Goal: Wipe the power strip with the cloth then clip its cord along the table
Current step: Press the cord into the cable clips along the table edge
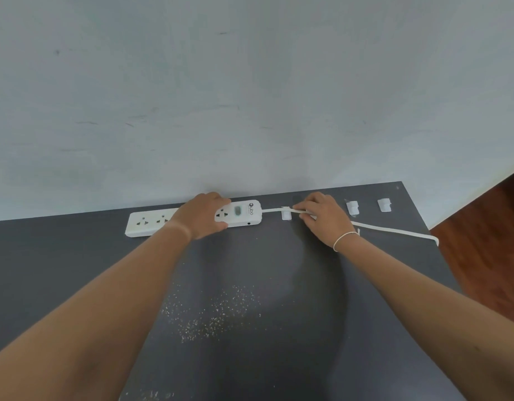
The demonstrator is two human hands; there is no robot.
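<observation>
A white power strip (241, 214) lies along the far edge of the dark grey table (250, 270), against the wall. My left hand (205, 215) is wrapped over its middle, gripping it. Its flat white cord (394, 231) leaves the strip's right end, passes over a white clip (286, 213) and trails off the table's right edge. My right hand (322, 217) pinches the cord just right of that clip. Two more white clips (352, 207) (384, 204) sit further right along the back edge. No cloth is in view.
Pale specks of crumbs or dust (212, 314) are scattered on the table's middle, nearer to me. A pale blue-grey wall (250, 96) rises directly behind the table. Reddish-brown wooden floor (487, 241) shows past the table's right edge.
</observation>
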